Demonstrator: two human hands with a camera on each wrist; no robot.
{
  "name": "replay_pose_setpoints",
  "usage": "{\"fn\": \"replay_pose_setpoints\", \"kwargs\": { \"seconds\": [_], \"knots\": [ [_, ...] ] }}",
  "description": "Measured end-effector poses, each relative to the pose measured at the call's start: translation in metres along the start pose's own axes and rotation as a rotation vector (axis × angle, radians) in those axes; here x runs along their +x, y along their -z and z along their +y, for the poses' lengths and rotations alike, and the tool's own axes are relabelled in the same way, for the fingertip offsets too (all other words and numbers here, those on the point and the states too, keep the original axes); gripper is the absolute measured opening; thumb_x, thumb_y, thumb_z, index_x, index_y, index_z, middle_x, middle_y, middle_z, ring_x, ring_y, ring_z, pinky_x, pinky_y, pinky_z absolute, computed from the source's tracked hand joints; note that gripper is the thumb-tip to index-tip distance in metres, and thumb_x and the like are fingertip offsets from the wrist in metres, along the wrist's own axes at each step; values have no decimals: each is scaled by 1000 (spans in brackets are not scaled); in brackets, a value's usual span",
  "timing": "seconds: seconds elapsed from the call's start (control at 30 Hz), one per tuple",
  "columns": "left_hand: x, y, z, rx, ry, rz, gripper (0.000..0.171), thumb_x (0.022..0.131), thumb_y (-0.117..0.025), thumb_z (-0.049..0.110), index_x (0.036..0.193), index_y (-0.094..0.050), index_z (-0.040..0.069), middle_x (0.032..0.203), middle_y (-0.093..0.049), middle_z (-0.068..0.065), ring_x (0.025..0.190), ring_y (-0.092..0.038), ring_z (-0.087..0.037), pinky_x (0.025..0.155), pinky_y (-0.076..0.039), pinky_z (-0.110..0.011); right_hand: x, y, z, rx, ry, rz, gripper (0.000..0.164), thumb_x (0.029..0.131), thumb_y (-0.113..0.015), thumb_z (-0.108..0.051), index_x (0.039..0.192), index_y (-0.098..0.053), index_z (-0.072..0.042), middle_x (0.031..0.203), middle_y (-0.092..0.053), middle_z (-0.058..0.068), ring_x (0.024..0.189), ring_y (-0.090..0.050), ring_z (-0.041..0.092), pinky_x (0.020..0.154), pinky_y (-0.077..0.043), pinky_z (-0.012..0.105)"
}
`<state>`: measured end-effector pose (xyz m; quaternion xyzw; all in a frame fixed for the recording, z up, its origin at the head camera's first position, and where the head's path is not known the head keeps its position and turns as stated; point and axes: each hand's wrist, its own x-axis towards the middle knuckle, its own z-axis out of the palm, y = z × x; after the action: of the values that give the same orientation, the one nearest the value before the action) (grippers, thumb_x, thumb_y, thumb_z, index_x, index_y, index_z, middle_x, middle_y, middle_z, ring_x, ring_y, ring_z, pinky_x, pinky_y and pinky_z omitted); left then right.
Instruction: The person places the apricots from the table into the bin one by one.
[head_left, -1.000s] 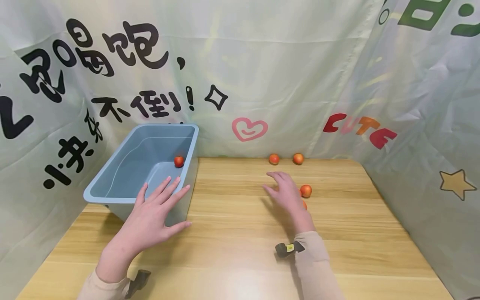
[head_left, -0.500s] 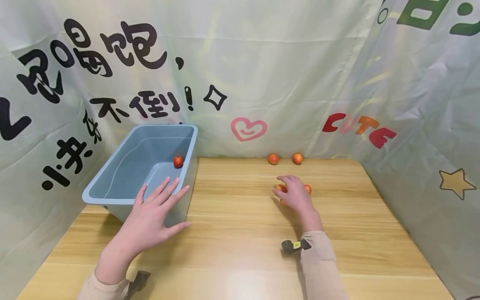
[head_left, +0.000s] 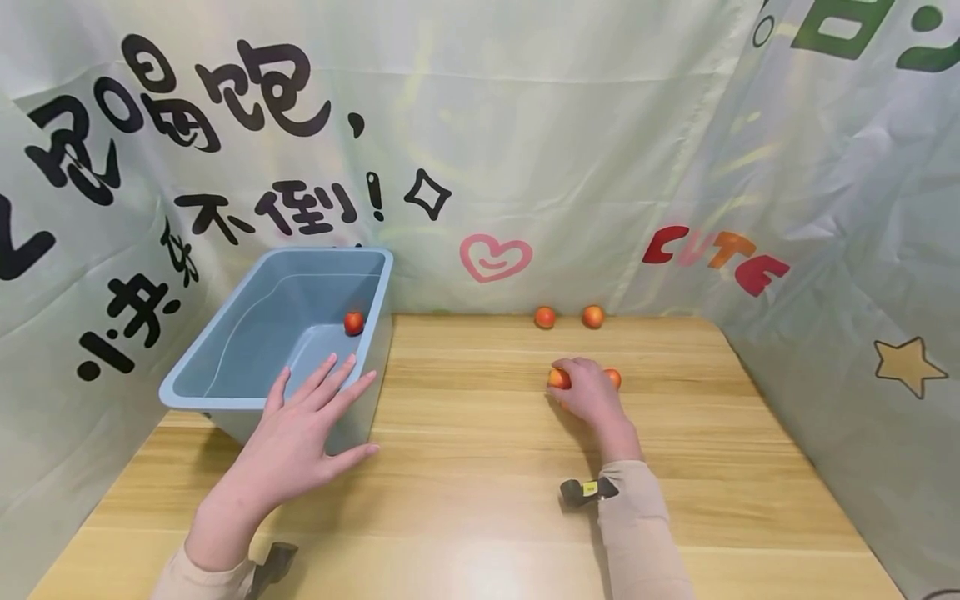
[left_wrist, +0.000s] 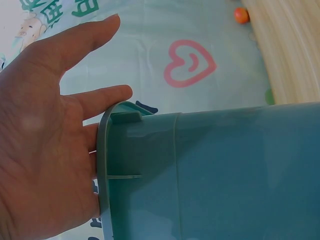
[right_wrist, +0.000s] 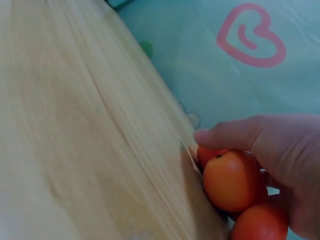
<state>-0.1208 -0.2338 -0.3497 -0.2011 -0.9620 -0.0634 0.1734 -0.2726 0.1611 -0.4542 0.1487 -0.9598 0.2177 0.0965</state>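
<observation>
My left hand (head_left: 288, 446) has its fingers spread straight over the near right rim of a blue plastic tub (head_left: 378, 342), touching it in the left wrist view. A red fruit (head_left: 353, 323) lies inside the tub. My right hand (head_left: 592, 396) reaches down to the table, thumb and fingers curled round a small round orange-red fruit (head_left: 558, 378). Just right of that hand another such fruit (head_left: 613, 378) shows. In the right wrist view, an orange fruit (right_wrist: 234, 181) and a redder fruit (right_wrist: 262, 224) sit close against my right hand (right_wrist: 285, 160); a further one is partly hidden behind the thumb.
At the wooden table's (head_left: 465, 467) back edge lie a red-orange fruit (head_left: 545, 317) and an orange one (head_left: 593, 317). A printed cloth (head_left: 570, 167) hangs behind the table and along both sides. The tub's wall rises at the left.
My right hand first moved right and slightly down over the fruits, then its thumb and fingers closed round one. My left hand has stayed at the tub's rim.
</observation>
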Motion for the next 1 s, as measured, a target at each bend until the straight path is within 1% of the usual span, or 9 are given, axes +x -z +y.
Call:
{"fn": "replay_pose_setpoints", "kwargs": {
  "seconds": [0.23, 0.53, 0.67, 0.83, 1.0],
  "knots": [
    [-1, 0, 0, -3, 1, 1, 86, 78, -70, 61, 151, -36, 32, 158, -36, -6, 147, -31, -30, 110, -16, -71, 0, 0, -1, -7, -23, -16, 45, 81, -76, -21, 120, -65, -3, 114, -66, 19, 108, -60, 38, 91, -48, 51],
    [0, 0, 0, -3, -3, 7, 85, 77, -71, 60, 150, -37, 31, 157, -37, -7, 146, -31, -31, 111, -15, -70, 2, 0, -5, 8, -40, -8, 47, 81, -76, -23, 123, -64, -5, 117, -66, 18, 108, -61, 36, 92, -48, 50],
    [0, 0, 0, -1, 0, 1, 85, 77, -71, 61, 150, -38, 30, 157, -37, -7, 146, -31, -30, 110, -15, -71, 4, 0, -9, 7, -39, -9, 47, 83, -75, -26, 125, -64, -7, 120, -65, 17, 111, -60, 35, 94, -47, 49],
    [0, 1, 0, -2, 4, -4, 85, 78, -70, 61, 151, -37, 32, 158, -36, -6, 147, -30, -30, 110, -15, -71, 5, 0, -15, 16, -34, -7, 48, 83, -76, -28, 126, -64, -8, 122, -64, 16, 114, -59, 35, 96, -47, 48],
    [0, 1, 0, -1, 3, -8, 85, 79, -69, 61, 151, -36, 32, 158, -36, -6, 147, -30, -30, 109, -16, -72, 7, 1, -22, 26, -12, 20, 48, 83, -76, -28, 125, -64, -10, 120, -66, 14, 112, -61, 34, 94, -48, 49]
  ]
}}
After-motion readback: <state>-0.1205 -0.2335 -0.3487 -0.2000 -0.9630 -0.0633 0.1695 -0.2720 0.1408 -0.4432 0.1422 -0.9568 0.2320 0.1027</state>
